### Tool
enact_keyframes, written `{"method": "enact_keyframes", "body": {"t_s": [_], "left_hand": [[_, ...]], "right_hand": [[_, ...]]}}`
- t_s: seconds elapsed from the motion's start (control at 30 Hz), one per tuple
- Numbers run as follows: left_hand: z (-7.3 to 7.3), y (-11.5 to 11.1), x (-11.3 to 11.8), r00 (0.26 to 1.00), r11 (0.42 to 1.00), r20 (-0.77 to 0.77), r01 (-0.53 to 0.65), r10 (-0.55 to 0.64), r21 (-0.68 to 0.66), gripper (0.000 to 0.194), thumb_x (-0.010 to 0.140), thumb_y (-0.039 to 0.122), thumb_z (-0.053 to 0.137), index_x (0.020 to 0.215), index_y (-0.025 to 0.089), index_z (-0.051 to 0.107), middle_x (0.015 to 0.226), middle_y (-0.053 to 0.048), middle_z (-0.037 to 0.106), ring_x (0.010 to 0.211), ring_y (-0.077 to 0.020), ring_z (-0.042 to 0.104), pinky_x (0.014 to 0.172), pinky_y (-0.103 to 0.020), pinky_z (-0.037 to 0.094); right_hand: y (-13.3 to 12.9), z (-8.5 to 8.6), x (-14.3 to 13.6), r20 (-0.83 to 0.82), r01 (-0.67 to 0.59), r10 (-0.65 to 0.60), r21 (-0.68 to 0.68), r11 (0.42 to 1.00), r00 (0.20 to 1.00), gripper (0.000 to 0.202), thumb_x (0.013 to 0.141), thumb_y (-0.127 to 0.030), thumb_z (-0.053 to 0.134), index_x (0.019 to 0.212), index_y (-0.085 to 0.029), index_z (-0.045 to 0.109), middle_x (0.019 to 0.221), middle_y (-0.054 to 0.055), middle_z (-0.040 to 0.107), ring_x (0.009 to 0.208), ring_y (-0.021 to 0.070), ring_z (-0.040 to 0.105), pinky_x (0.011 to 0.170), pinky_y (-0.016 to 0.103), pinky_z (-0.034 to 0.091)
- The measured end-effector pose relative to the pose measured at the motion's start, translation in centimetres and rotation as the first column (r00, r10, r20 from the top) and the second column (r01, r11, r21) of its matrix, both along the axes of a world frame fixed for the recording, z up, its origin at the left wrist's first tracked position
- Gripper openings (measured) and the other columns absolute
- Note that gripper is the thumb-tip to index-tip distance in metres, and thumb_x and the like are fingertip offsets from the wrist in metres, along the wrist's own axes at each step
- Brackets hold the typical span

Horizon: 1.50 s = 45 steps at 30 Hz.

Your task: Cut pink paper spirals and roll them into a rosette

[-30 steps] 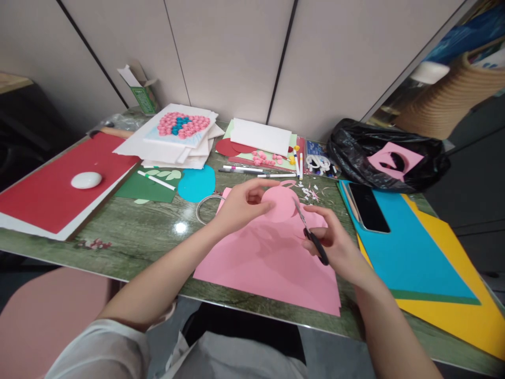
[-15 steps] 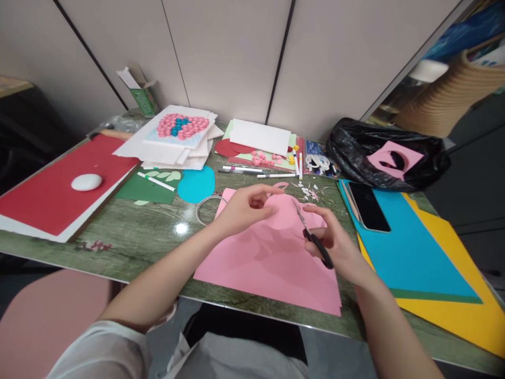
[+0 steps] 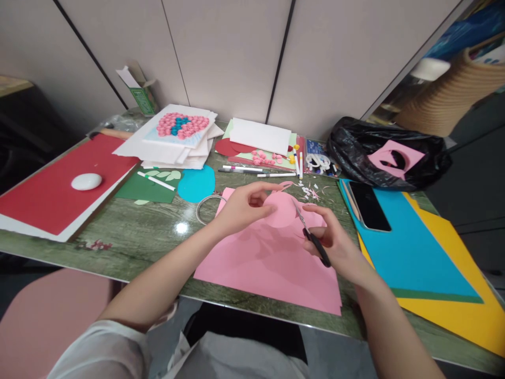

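Note:
Between thumb and fingers, my left hand point(image 3: 250, 205) pinches a round piece of pink paper point(image 3: 281, 210). My right hand point(image 3: 333, 237) is wrapped round black-handled scissors point(image 3: 313, 239), whose blades point up and left at the right edge of the round piece. A thin pink strip point(image 3: 286, 185) curls out behind the left fingertips. Below both hands lie pink sheets point(image 3: 268, 268) on the table. To the left of them rests a roll of tape point(image 3: 203, 213), partly under the pink sheet's corner.
A black plastic bag point(image 3: 343, 142) with pink offcuts stands at the back right. Blue paper point(image 3: 418, 252) carries a phone point(image 3: 370, 205). Paper scraps point(image 3: 310, 192) and markers point(image 3: 276, 175) lie behind my hands. Red paper point(image 3: 59, 205) with a white mouse point(image 3: 87, 182) is at left.
The round pink piece has turned a little and now faces me more fully. The scissors have shifted slightly left at its right edge. Everything else stays put.

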<state>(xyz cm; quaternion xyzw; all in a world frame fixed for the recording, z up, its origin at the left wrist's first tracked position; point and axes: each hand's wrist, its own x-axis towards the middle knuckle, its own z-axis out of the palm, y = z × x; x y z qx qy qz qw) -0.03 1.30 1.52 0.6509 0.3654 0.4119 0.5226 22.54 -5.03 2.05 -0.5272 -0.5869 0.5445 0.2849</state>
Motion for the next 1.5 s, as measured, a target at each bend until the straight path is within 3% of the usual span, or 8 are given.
{"method": "enact_keyframes", "body": {"t_s": [0.23,0.73,0.9,0.97,1.13,1.33,1.5], "left_hand": [[0.21,0.05,-0.05,0.999,0.999,0.009,-0.040,0.041,-0.024,0.039,0.075,0.017,0.064,0.113,0.022,0.063,0.065,0.003,0.050,0.059,-0.0074,0.047,0.055,-0.020,0.039],[0.05,0.07,0.06,0.989,0.992,0.079,-0.124,0.124,-0.001,0.033,0.075,0.024,0.067,0.108,0.021,0.065,0.066,0.003,0.054,0.059,-0.0071,0.049,0.057,-0.021,0.044],[0.03,-0.29,0.45,0.992,0.992,0.123,-0.003,0.019,-0.128,0.055,0.072,0.018,0.069,0.124,0.023,0.053,0.084,-0.002,0.066,0.072,-0.0133,0.062,0.065,-0.026,0.053],[-0.01,-0.36,0.53,0.992,0.990,0.124,0.002,0.016,-0.139,0.059,0.072,0.016,0.068,0.128,0.023,0.049,0.081,-0.002,0.067,0.071,-0.0140,0.063,0.065,-0.028,0.054],[0.05,-0.37,0.53,0.992,0.993,0.123,-0.021,0.035,-0.118,0.051,0.071,0.016,0.068,0.121,0.022,0.055,0.078,-0.001,0.067,0.067,-0.0131,0.064,0.063,-0.027,0.055],[0.27,-0.62,0.46,0.991,0.986,0.116,0.077,-0.060,-0.151,0.049,0.072,0.016,0.067,0.120,0.022,0.056,0.087,-0.003,0.067,0.075,-0.0134,0.063,0.063,-0.026,0.055],[0.33,-0.57,0.42,0.981,0.981,0.167,0.123,-0.097,-0.150,0.047,0.069,0.014,0.069,0.114,0.020,0.059,0.119,-0.009,0.061,0.073,-0.0095,0.060,0.059,-0.023,0.055]], "right_hand": [[-0.02,0.10,0.02,0.010,-0.009,0.009,-0.001,1.000,1.000,0.059,0.079,-0.029,0.067,0.127,-0.033,0.032,0.060,-0.009,0.043,0.051,0.0091,0.034,0.047,0.021,0.029],[-0.05,-0.28,0.16,0.017,-0.015,0.015,0.019,1.000,1.000,0.057,0.081,-0.031,0.065,0.128,-0.035,0.033,0.058,-0.009,0.043,0.051,0.0095,0.036,0.047,0.021,0.031],[0.03,-0.55,0.19,-0.007,0.030,-0.030,0.031,0.999,1.000,0.059,0.080,-0.031,0.066,0.128,-0.035,0.033,0.056,-0.010,0.043,0.049,0.0094,0.037,0.047,0.022,0.032],[0.10,-0.61,0.20,-0.012,0.046,-0.045,0.029,0.999,0.999,0.059,0.079,-0.031,0.067,0.128,-0.035,0.034,0.056,-0.010,0.043,0.048,0.0094,0.037,0.047,0.022,0.032],[0.11,-0.53,0.11,-0.022,0.051,-0.051,0.033,0.998,0.998,0.062,0.077,-0.030,0.069,0.127,-0.035,0.033,0.055,-0.010,0.044,0.048,0.0095,0.036,0.047,0.022,0.030],[0.05,-0.36,0.09,-0.023,0.018,-0.017,0.059,0.998,1.000,0.062,0.078,-0.029,0.068,0.128,-0.034,0.032,0.059,-0.009,0.047,0.052,0.0097,0.037,0.051,0.023,0.030],[0.15,-0.30,-0.02,-0.024,-0.002,0.003,0.055,0.998,1.000,0.066,0.078,-0.031,0.068,0.131,-0.033,0.030,0.061,-0.009,0.047,0.052,0.0097,0.037,0.053,0.024,0.029]]}}
